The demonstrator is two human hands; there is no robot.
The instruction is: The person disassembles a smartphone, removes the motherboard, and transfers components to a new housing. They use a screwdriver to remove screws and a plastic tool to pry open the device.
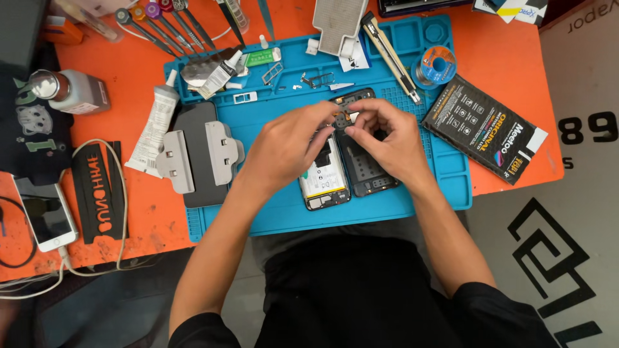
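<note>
A: Where does the opened phone [325,177] lie from the fingers?

B: Directly beneath and just toward the person from the fingertips. Its long axis runs away from the body, tilted slightly, on the blue work mat [284,212]. The pale battery shows at the end nearer the person; the far end sits under the fingers.

A: And the dark panel beside it?

B: The black back cover [366,169] lies touching or just beside the phone, on the right-hand side of it, along the same axis. The right hand [392,143] arches over its upper half.

A: Which hand is nearer the work?

B: Both meet at the same spot. The left hand [284,145] comes in from the left, wrist raised, thumb and forefinger drawn together over the phone's top end. The right hand mirrors it, thumb and forefinger closed in a pinch, other fingers curled loosely.

A: Pinching what?

B: A small dark part [343,120] sits between the two sets of fingertips, just above the phone's upper edge. It is too small to tell what it is, or which hand carries it.

A: Anything close by?

B: Small metal brackets [308,80] lie beyond the fingertips, further up the mat.
</note>
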